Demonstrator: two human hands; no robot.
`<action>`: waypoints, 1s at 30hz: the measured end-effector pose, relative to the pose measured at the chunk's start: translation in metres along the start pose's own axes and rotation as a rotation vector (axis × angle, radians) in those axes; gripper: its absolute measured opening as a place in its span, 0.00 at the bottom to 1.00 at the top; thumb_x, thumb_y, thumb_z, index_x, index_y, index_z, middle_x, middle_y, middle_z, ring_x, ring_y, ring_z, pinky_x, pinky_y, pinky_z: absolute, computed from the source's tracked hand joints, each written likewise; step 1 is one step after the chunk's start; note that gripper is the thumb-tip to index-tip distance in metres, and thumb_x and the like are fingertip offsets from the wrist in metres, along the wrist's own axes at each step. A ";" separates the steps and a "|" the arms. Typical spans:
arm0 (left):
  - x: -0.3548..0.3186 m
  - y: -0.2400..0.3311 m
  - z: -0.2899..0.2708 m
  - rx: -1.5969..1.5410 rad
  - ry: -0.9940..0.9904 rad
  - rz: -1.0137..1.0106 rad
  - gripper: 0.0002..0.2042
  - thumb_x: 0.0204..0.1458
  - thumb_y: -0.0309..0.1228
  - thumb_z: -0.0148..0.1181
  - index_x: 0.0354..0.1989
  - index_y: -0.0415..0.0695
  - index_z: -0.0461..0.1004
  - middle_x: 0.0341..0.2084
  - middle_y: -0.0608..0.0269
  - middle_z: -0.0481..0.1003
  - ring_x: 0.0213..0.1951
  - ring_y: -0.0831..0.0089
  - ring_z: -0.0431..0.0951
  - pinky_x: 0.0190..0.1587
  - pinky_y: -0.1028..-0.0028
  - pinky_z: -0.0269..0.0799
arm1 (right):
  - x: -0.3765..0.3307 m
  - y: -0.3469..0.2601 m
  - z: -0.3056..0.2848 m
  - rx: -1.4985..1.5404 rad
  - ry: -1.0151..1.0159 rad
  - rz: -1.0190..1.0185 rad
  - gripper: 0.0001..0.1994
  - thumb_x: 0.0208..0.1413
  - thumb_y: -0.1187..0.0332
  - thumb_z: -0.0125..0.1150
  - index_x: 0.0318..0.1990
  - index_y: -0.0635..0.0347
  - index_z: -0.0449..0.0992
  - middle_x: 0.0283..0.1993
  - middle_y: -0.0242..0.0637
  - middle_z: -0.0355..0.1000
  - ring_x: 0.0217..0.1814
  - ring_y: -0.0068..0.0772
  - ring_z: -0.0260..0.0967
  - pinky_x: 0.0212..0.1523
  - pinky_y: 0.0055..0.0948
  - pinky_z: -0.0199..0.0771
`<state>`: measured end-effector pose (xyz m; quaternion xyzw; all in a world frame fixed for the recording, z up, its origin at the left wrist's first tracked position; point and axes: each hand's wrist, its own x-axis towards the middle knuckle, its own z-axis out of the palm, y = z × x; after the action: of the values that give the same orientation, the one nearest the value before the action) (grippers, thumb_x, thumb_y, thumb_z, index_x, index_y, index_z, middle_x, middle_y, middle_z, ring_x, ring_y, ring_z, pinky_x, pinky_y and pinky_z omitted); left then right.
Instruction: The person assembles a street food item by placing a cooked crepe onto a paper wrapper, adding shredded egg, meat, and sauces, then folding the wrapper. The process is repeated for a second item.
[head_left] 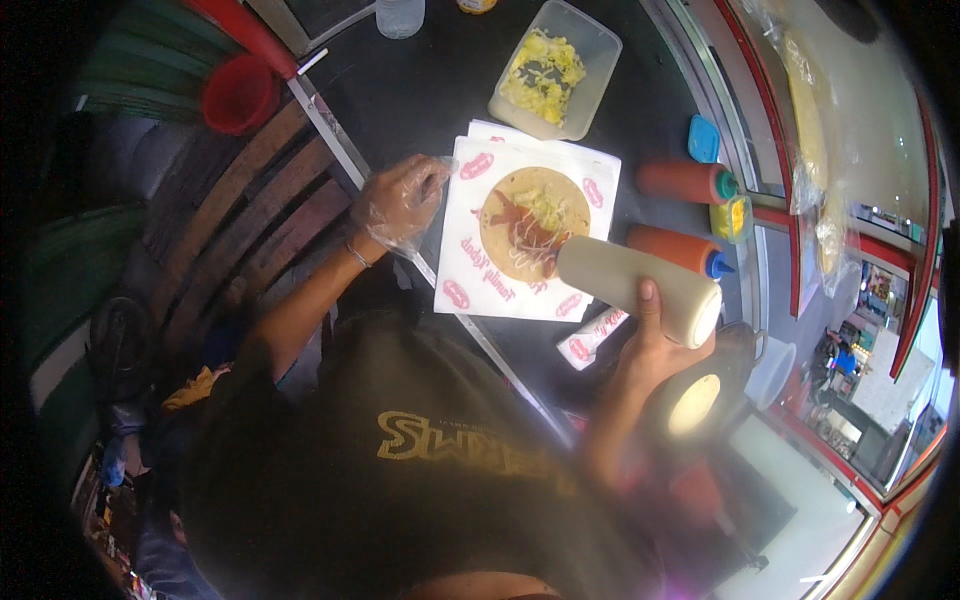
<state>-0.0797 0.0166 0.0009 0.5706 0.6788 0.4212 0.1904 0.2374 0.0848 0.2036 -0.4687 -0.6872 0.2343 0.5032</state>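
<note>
I log one filled flatbread (pixel 497 240), flat on white printed paper (pixel 457 245) on the dark table (pixel 420 95); one pale squeeze bottle (pixel 625 282), tilted, tip at the flatbread's right edge, right hand (pixel 655 345) fingers clamped on it; one plastic-gloved left hand (pixel 403 203), fingers curled, grip I cannot tell.

The left forearm (pixel 303 312) slants up from the lower left of the frame, bare below the elbow, with a thin bracelet (pixel 359 256) at the wrist. Left of centre, the left hand (pixel 403 205), in a clear plastic glove (pixel 398 238), is loosely curled, fingers bent inward. The right forearm (pixel 612 425) rises from the lower middle; right of centre, the right hand (pixel 655 345) is closed in a grip, its thumb (pixel 650 305) extended toward the top.
</note>
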 end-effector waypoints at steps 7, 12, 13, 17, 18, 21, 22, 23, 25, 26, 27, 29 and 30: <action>0.003 -0.001 0.002 0.000 0.043 0.049 0.08 0.65 0.29 0.67 0.50 0.50 0.84 0.44 0.57 0.86 0.44 0.47 0.88 0.45 0.54 0.86 | 0.015 0.002 0.012 0.041 -0.007 0.040 0.22 0.54 0.75 0.89 0.52 0.72 0.84 0.50 0.44 0.86 0.47 0.32 0.84 0.54 0.34 0.85; 0.003 0.003 0.000 -0.007 0.036 0.030 0.10 0.62 0.21 0.68 0.50 0.44 0.86 0.46 0.53 0.88 0.46 0.54 0.91 0.47 0.60 0.87 | 0.016 0.004 0.031 -0.036 0.009 0.153 0.21 0.56 0.69 0.89 0.51 0.72 0.85 0.45 0.44 0.86 0.42 0.33 0.83 0.49 0.32 0.84; 0.002 0.003 -0.001 -0.002 0.038 0.038 0.10 0.62 0.21 0.68 0.50 0.44 0.86 0.46 0.53 0.88 0.46 0.55 0.91 0.47 0.60 0.87 | 0.017 0.004 0.033 -0.005 0.030 0.177 0.21 0.56 0.69 0.88 0.51 0.72 0.85 0.45 0.44 0.86 0.43 0.33 0.83 0.50 0.32 0.84; 0.000 0.008 -0.002 -0.147 0.012 -0.050 0.09 0.65 0.27 0.69 0.52 0.45 0.85 0.44 0.57 0.88 0.42 0.61 0.90 0.42 0.62 0.85 | 0.010 -0.001 0.032 0.002 0.010 0.315 0.20 0.53 0.72 0.90 0.48 0.69 0.84 0.46 0.41 0.87 0.47 0.30 0.83 0.56 0.33 0.83; 0.001 0.013 0.001 -0.219 0.014 -0.056 0.09 0.67 0.30 0.69 0.53 0.46 0.85 0.44 0.57 0.88 0.40 0.61 0.90 0.39 0.63 0.84 | 0.007 -0.002 0.029 -0.013 -0.011 0.209 0.21 0.54 0.73 0.89 0.51 0.69 0.83 0.47 0.41 0.87 0.48 0.32 0.84 0.56 0.34 0.83; -0.003 0.042 0.009 -1.047 -0.731 -0.534 0.29 0.73 0.52 0.66 0.69 0.39 0.79 0.57 0.50 0.86 0.53 0.63 0.89 0.47 0.68 0.88 | -0.010 -0.002 0.017 0.114 -0.010 0.239 0.25 0.54 0.72 0.89 0.56 0.68 0.80 0.50 0.44 0.87 0.51 0.36 0.86 0.57 0.36 0.85; -0.003 0.061 0.022 -1.458 -1.019 -0.652 0.36 0.71 0.60 0.62 0.73 0.40 0.75 0.61 0.44 0.83 0.60 0.54 0.85 0.56 0.57 0.85 | -0.020 -0.002 0.014 0.109 -0.021 0.199 0.26 0.54 0.71 0.88 0.57 0.67 0.79 0.51 0.46 0.87 0.53 0.38 0.87 0.58 0.38 0.85; -0.003 0.081 0.035 -1.743 -1.322 -0.877 0.44 0.69 0.69 0.58 0.77 0.42 0.72 0.65 0.39 0.80 0.67 0.44 0.81 0.66 0.47 0.83 | -0.033 -0.002 0.012 0.104 -0.072 0.086 0.27 0.52 0.70 0.89 0.57 0.66 0.80 0.53 0.49 0.86 0.57 0.43 0.87 0.61 0.43 0.85; -0.004 0.112 0.046 -1.559 -1.244 -0.747 0.39 0.67 0.64 0.62 0.74 0.42 0.73 0.62 0.43 0.81 0.63 0.49 0.83 0.64 0.50 0.83 | -0.061 -0.001 0.011 0.150 -0.202 -0.092 0.30 0.48 0.67 0.90 0.58 0.63 0.80 0.59 0.53 0.84 0.65 0.53 0.84 0.69 0.52 0.81; -0.002 0.125 0.048 -1.430 -1.172 -0.649 0.37 0.67 0.61 0.65 0.72 0.42 0.74 0.61 0.45 0.82 0.62 0.51 0.83 0.63 0.51 0.83 | -0.075 0.000 0.010 0.223 -0.275 -0.189 0.32 0.46 0.65 0.91 0.58 0.62 0.81 0.62 0.54 0.83 0.70 0.57 0.81 0.73 0.58 0.77; 0.001 0.135 0.049 -1.307 -1.093 -0.525 0.35 0.66 0.58 0.67 0.70 0.42 0.74 0.59 0.46 0.82 0.60 0.53 0.84 0.62 0.52 0.84 | -0.089 -0.002 0.002 0.081 -0.338 -0.210 0.33 0.43 0.65 0.91 0.58 0.61 0.81 0.64 0.54 0.82 0.73 0.59 0.78 0.76 0.61 0.73; 0.014 0.153 0.049 -1.033 -0.883 -0.265 0.31 0.65 0.53 0.71 0.66 0.43 0.76 0.56 0.50 0.83 0.57 0.57 0.85 0.60 0.54 0.84 | -0.115 -0.006 -0.006 -0.034 -0.293 -0.216 0.35 0.40 0.65 0.91 0.59 0.60 0.82 0.67 0.53 0.80 0.76 0.61 0.75 0.80 0.66 0.69; 0.027 0.161 0.050 -0.925 -0.768 -0.155 0.29 0.64 0.50 0.73 0.65 0.43 0.76 0.55 0.52 0.84 0.55 0.59 0.86 0.59 0.56 0.85 | -0.126 -0.011 -0.007 -0.021 -0.204 -0.164 0.35 0.39 0.66 0.91 0.59 0.60 0.82 0.67 0.52 0.80 0.76 0.61 0.75 0.80 0.67 0.67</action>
<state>0.0481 0.0587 0.1052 0.4887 0.3476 0.4214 0.6803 0.2462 -0.0321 0.1553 -0.3900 -0.7732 0.2314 0.4433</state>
